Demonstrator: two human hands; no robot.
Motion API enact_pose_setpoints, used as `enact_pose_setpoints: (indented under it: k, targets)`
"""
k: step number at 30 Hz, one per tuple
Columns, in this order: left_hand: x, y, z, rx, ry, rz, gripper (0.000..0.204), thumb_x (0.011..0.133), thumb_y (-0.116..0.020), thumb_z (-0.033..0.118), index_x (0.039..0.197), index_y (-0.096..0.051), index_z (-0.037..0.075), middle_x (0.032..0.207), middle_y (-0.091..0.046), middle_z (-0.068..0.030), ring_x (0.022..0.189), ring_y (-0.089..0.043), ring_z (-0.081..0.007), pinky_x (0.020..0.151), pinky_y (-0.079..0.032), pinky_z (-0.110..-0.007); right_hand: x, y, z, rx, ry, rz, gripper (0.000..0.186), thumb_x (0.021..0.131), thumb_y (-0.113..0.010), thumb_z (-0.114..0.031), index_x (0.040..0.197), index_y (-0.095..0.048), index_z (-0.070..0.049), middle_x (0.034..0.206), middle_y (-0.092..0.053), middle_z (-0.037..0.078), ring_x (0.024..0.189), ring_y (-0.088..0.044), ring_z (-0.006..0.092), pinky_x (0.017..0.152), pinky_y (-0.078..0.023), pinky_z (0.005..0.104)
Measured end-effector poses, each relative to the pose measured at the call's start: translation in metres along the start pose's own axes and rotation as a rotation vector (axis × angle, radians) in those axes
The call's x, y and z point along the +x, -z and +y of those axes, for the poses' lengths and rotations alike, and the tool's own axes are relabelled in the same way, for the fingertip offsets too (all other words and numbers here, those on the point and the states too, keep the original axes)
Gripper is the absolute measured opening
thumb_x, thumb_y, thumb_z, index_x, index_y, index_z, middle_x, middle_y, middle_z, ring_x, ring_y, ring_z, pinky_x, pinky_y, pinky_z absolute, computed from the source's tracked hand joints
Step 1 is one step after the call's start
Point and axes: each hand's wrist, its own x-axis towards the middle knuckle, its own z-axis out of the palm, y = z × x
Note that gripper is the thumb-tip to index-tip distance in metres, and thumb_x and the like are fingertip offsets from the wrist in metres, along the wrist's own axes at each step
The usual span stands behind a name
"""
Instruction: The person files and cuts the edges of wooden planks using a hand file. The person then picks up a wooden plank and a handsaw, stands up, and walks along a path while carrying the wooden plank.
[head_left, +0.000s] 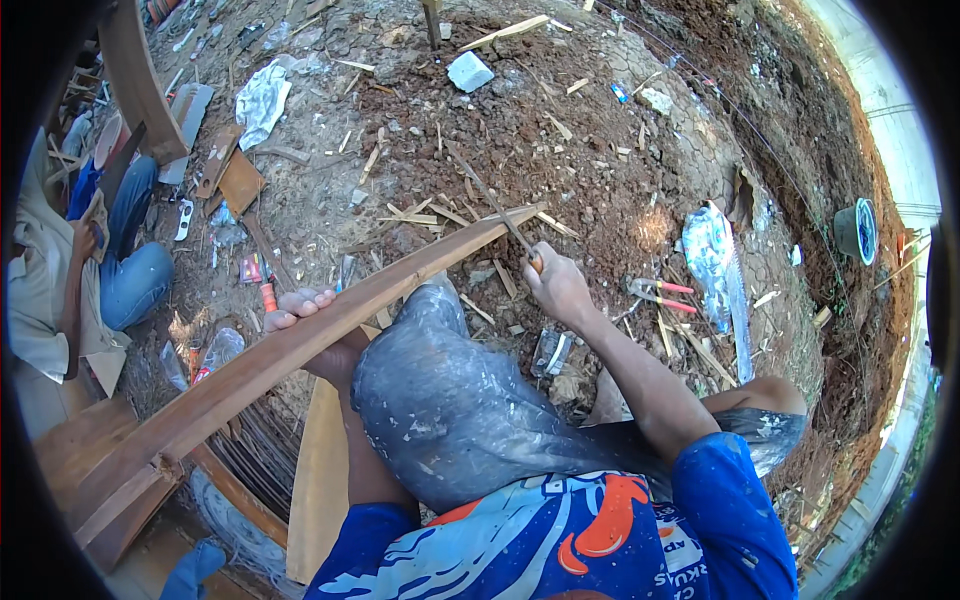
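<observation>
A long brown wooden plank (260, 356) runs diagonally from the lower left across my raised left knee, its far end near the middle. My left hand (305, 308) grips it from below, with fingertips showing along its far edge. My right hand (560, 290) is closed on the wooden handle of a long, thin metal tool (500, 215), whose blade reaches across the plank's far end toward the upper middle. Wood chips and splinters (420, 212) lie on the dirt around that end.
A co-worker in jeans (135, 285) sits at left among boards (135, 65). Red-handled pliers (665, 298), a hand saw (740, 330) and crumpled plastic (705, 265) lie at right, near a bucket (850, 235). A white block (470, 72) lies ahead; more wood pieces (240, 510) are at lower left.
</observation>
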Motion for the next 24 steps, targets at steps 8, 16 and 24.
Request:
enact_pose_setpoints:
  k: [8,16,24]
  targets:
    - [0.0,0.005,-0.002,-0.071,0.017,-0.047,0.032,0.091,-0.073,0.036,0.103,-0.06,0.009,0.094,-0.066,-0.0104,0.091,-0.069,-0.0255,0.087,-0.06,-0.042,0.004,-0.004,0.03,-0.03,0.064,0.105,0.029,0.097,-0.058,-0.029,0.101,-0.057,-0.001,0.089,-0.069,0.028,0.088,-0.067,0.0473,0.079,-0.053,0.0553]
    - [-0.004,-0.011,-0.013,-0.088,0.008,-0.033,0.031,0.091,-0.074,0.035,0.105,-0.061,0.01,0.093,-0.067,-0.0096,0.088,-0.069,-0.0244,0.085,-0.06,-0.041,0.031,-0.011,0.087,0.017,-0.154,0.167,0.034,0.096,-0.058,-0.03,0.102,-0.056,0.003,0.094,-0.068,0.03,0.094,-0.066,0.0492,0.084,-0.051,0.0562]
    - [-0.002,0.006,-0.01,-0.019,0.016,-0.038,0.036,0.088,-0.076,0.037,0.108,-0.061,0.012,0.097,-0.065,-0.008,0.092,-0.068,-0.0231,0.087,-0.059,-0.041,0.032,-0.008,0.092,-0.064,-0.202,0.114,0.036,0.097,-0.059,-0.036,0.106,-0.057,-0.001,0.1,-0.068,0.03,0.099,-0.065,0.0473,0.086,-0.051,0.0549]
